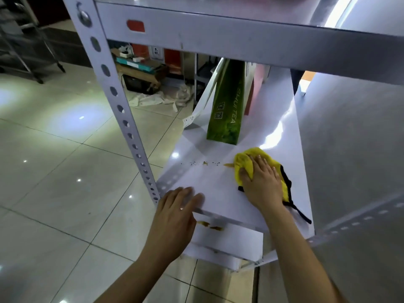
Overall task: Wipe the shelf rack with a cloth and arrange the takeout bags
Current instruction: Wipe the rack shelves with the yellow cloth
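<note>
A white metal shelf rack [214, 184] fills the view. My right hand [261, 182] lies flat with straight fingers on a yellow cloth [244, 160] with black trim, pressing it onto the middle shelf. Small dark crumbs and a yellowish smear [205, 163] sit just left of the cloth. My left hand [177, 213] rests with straight fingers on the shelf's front left edge. A green takeout bag [226, 106] lettered "TEA" stands upright farther back on the same shelf, with a white and red bag [254, 88] behind it.
The perforated upright post [122, 110] rises at the left. An upper shelf [240, 33] overhangs. A lower shelf [229, 241] with yellowish stains shows below the front edge. Glossy tiled floor [54, 171] spreads left, with boxes and white bags [150, 99] in the background.
</note>
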Demonstrator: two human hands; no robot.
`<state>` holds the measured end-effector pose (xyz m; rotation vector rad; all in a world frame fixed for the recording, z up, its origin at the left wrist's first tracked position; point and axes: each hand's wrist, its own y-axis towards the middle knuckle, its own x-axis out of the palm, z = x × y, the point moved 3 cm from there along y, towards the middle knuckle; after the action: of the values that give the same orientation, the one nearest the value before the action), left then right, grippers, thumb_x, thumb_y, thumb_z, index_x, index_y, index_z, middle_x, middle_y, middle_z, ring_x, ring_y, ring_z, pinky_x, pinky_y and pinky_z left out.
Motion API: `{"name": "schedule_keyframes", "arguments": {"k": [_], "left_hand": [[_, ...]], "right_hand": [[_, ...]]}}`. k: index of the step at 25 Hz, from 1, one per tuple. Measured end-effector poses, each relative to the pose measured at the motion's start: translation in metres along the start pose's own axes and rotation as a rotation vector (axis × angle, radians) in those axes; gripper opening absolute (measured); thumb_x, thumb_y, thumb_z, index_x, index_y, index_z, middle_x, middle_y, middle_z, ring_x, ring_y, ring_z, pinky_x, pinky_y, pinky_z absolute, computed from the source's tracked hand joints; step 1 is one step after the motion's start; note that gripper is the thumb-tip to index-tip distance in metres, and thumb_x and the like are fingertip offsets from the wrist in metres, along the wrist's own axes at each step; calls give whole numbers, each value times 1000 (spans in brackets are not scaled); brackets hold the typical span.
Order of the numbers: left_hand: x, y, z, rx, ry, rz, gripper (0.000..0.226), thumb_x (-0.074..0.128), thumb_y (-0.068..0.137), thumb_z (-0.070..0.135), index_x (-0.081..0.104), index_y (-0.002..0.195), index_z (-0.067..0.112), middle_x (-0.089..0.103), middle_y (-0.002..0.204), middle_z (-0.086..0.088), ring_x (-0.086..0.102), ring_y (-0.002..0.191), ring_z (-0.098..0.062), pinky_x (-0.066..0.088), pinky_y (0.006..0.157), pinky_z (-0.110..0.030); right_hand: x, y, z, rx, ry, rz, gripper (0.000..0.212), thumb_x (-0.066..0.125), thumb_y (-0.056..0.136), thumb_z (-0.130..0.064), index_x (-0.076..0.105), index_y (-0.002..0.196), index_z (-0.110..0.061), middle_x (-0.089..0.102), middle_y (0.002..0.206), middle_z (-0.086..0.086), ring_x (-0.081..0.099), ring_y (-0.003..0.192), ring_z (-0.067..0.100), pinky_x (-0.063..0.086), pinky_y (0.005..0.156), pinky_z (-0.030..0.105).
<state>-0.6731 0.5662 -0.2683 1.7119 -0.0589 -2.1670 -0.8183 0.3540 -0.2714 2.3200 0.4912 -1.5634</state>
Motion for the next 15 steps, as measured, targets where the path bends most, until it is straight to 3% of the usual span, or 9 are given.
{"name": "schedule_keyframes", "arguments": {"k": [2, 5, 9, 12, 15], "left_hand": [[-4, -2, -3, -3, 0, 13, 51, 67, 78, 5, 61, 126, 20, 58, 134, -5, 54, 122, -26, 42, 104, -42], [-10, -9, -8, -61, -60, 11, 47, 69, 78, 1, 64, 122, 17, 59, 128, -9, 57, 115, -28, 48, 97, -38], [-14, -12, -14, -37, -108, -4, 45, 65, 80, 0, 63, 123, 12, 59, 134, -9, 55, 125, -28, 46, 104, -39], [-15, -13, -22, -18, -130, -15, 42, 62, 83, 2, 62, 125, 10, 57, 139, -8, 53, 129, -26, 45, 106, -39], [-14, -21, -23, -19, -136, -14, 47, 61, 83, 2, 60, 129, 11, 55, 139, -9, 53, 128, -26, 46, 104, -36]], "right_hand": [[-11, 23, -5, 37, -3, -84, 61, 33, 106, -47, 24, 161, -22, 16, 170, 2, 11, 157, 18, 4, 126, 38], [2, -4, -19, -47, -39, -16, 60, 38, 106, -46, 28, 160, -21, 21, 168, 3, 14, 156, 18, 7, 126, 38], [20, -20, -36, -180, -34, -27, 60, 40, 105, -48, 31, 159, -24, 25, 167, -2, 18, 155, 16, 7, 126, 34], [18, 6, -48, -133, -56, -88, 61, 36, 105, -49, 25, 160, -24, 19, 169, -4, 13, 156, 13, 3, 126, 30], [32, -23, -65, -234, -49, -43, 59, 37, 104, -49, 35, 157, -22, 30, 165, -1, 23, 154, 15, 7, 124, 31]]}}
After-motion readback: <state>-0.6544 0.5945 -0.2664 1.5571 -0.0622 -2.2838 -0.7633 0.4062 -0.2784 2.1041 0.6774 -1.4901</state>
